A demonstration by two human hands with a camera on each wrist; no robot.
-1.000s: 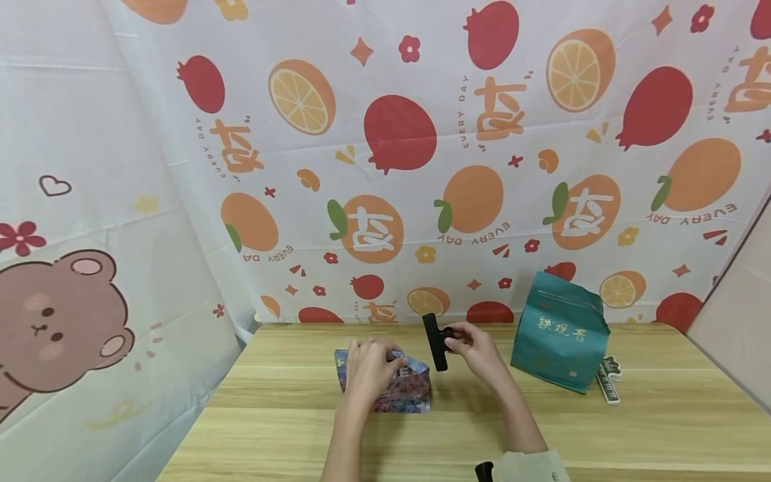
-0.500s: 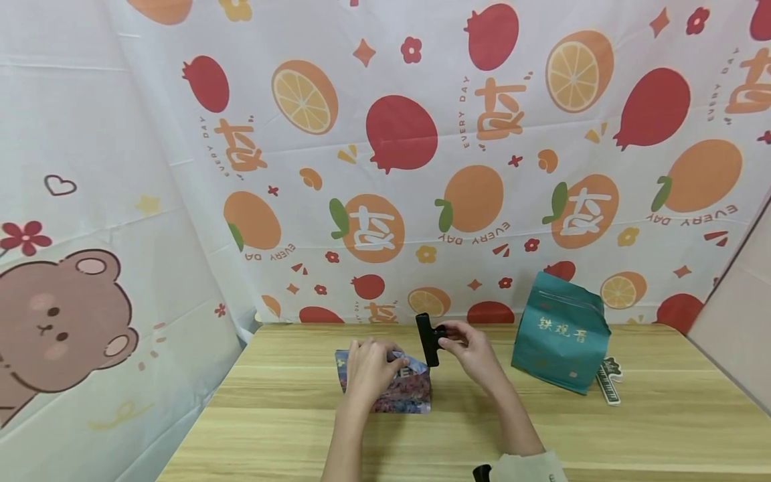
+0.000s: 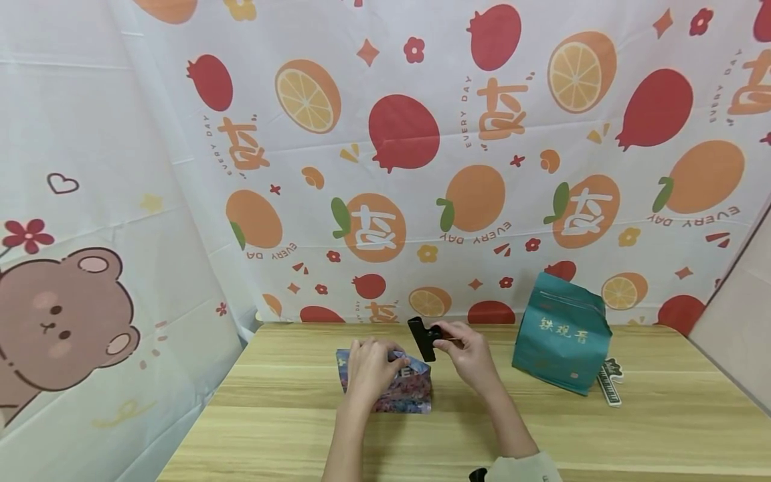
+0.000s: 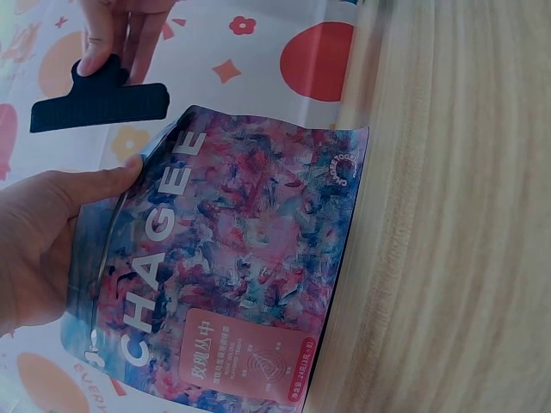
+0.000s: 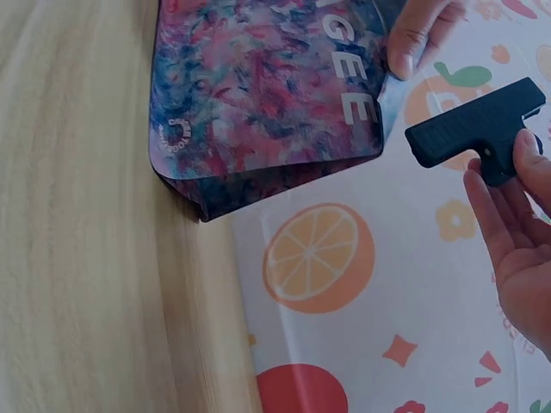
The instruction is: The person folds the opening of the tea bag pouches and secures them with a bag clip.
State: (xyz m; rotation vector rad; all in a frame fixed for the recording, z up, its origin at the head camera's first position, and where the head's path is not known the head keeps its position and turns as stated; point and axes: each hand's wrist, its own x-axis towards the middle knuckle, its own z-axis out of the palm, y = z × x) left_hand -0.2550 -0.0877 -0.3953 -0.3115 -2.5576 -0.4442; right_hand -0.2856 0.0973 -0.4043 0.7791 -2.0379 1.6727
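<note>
A purple-blue tea pouch [image 4: 258,206] lettered CHAGEE stands on the wooden table. Its top is folded over, and my left hand [image 3: 370,369] pinches that fold, thumb on the printed front in the left wrist view. Between thumb and fingers of my right hand [image 3: 471,353] is a black, wide-edged bag clip [image 5: 473,129], held by its handle end. The clip's long edge faces the pouch, just past the top right corner of the fold in the head view. In both wrist views a gap shows between clip and pouch.
To the right stands a teal tea bag [image 3: 563,335] with gold characters. Beside it lies a small green-and-white piece with a ruler-like strip [image 3: 610,385]. A fruit-print cloth [image 3: 470,201] hangs right behind the table [image 3: 271,415].
My right hand has carried the clip left, closer to the pouch's folded top, and the clip has turned slightly. The left hand keeps its pinch in the same place.
</note>
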